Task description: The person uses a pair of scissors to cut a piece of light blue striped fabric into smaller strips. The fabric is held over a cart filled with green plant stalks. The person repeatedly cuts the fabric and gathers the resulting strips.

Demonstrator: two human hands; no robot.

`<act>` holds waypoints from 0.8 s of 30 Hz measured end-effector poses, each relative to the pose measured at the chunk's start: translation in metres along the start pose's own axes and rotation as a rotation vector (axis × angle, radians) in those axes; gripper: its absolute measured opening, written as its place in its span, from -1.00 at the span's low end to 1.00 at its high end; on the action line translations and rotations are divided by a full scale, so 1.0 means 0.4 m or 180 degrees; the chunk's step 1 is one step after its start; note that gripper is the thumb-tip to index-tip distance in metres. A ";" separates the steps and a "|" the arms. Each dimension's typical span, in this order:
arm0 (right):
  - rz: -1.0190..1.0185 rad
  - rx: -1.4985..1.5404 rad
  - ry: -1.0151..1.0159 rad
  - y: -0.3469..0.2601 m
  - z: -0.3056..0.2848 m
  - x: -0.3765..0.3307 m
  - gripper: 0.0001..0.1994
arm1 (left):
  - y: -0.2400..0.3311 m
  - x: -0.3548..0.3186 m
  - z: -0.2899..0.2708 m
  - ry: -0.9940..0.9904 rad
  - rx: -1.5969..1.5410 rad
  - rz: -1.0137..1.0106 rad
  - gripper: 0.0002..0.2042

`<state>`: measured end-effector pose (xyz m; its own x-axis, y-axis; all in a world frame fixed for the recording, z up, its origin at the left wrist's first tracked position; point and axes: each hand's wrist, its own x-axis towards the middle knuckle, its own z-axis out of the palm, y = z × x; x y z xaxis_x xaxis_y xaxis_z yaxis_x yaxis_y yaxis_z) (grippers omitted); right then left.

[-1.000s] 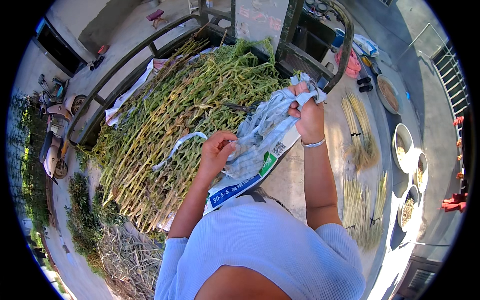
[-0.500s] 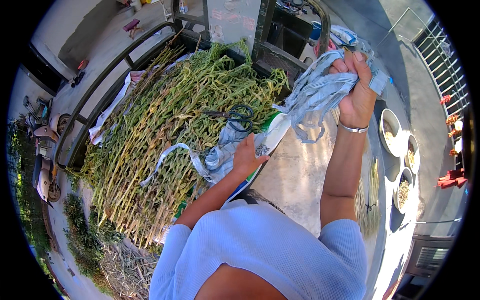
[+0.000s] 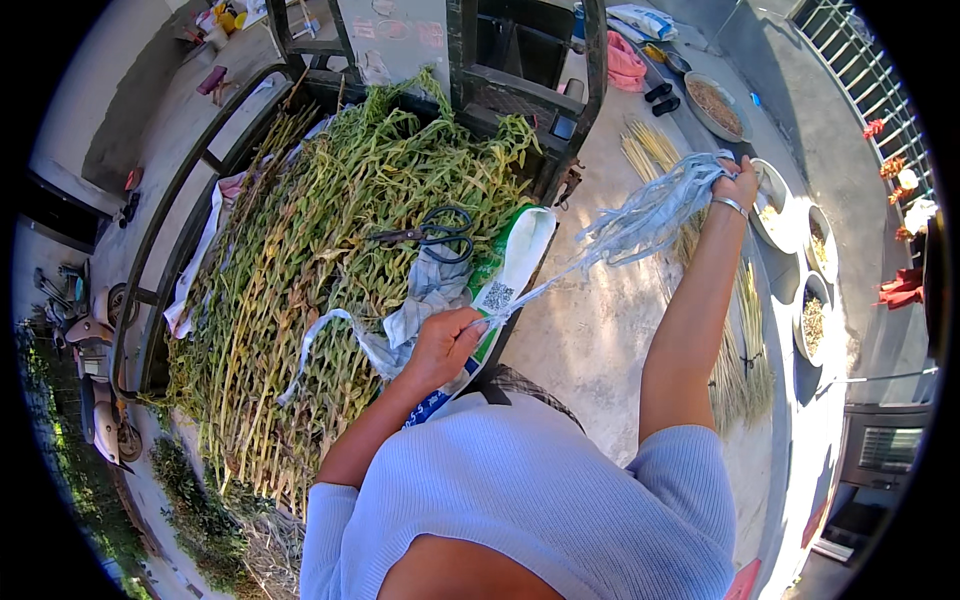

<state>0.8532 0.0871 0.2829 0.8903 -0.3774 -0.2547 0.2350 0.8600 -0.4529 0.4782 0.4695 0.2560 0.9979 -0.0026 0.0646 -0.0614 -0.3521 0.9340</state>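
- The pale woven strip (image 3: 560, 275) ran taut from the left hand (image 3: 445, 340) near the centre up to the right hand (image 3: 735, 180) at two o'clock; its frayed bundle (image 3: 650, 215) hung just below that hand.
- The left fingers pinched the strip's near end; the right fingers were closed around the bundle.
- The step seemed to be pulling one strip loose; the next move would likely need a firm pinch and a steady pull.
- Scissors (image 3: 430, 235) lay on the heap of green stalks (image 3: 300, 280) at eleven o'clock; bowls (image 3: 800, 260) stood at three o'clock.
- The right fingertips were hard to make out; the strip's far end was hidden inside the bundle.
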 end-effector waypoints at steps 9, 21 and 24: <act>0.0326 -0.1016 0.0415 0.282 -0.180 -0.023 -0.84 | 0.087 -0.110 -0.123 -0.0400 0.0673 0.0331 -0.79; 0.0430 -0.2445 -0.3599 0.515 -0.028 -0.729 -0.85 | 0.037 -0.117 -0.196 0.0178 -0.0458 -0.0622 -0.87; 0.1691 -0.2688 -0.4362 0.577 -0.105 -0.858 -0.80 | 0.045 -0.121 -0.200 0.0408 -0.0614 -0.0601 -0.89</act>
<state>0.5855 0.4006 0.2298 0.5619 0.8135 0.1500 -0.0343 0.2042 -0.9783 0.4270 0.5382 0.2979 0.9821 0.1686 -0.0842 0.1101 -0.1507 0.9824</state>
